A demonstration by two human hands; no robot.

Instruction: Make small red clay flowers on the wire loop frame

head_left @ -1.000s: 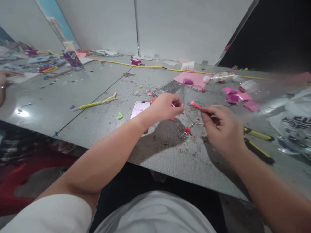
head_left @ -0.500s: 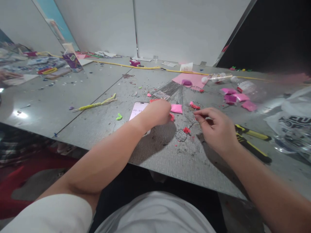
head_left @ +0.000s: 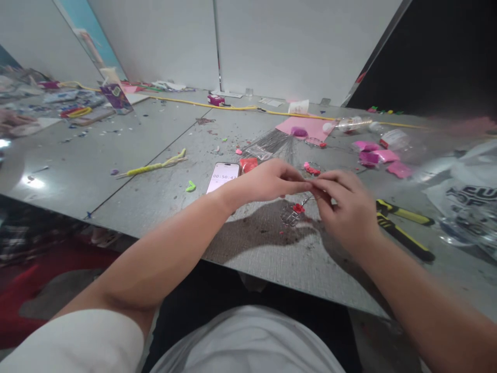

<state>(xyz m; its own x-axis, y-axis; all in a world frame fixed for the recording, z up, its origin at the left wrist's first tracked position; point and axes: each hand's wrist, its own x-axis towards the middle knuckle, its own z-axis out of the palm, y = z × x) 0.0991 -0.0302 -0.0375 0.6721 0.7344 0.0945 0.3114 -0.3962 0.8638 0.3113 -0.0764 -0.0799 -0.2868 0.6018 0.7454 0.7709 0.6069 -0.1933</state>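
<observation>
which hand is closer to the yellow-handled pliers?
Right. The right hand sits just left of the yellow-handled pliers, close to the handles. The left hand is farther left, beyond the right hand, fingertips meeting it.

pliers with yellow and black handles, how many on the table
1. The pliers lie on the grey table, just past the right hand, handles pointing away to the right. Clutter there may hide more.

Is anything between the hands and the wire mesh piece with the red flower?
Nothing visible. The left hand and right hand meet fingertip to fingertip just above the mesh piece, which lies on the table beside its red flower. What they pinch is too small to tell.
</observation>
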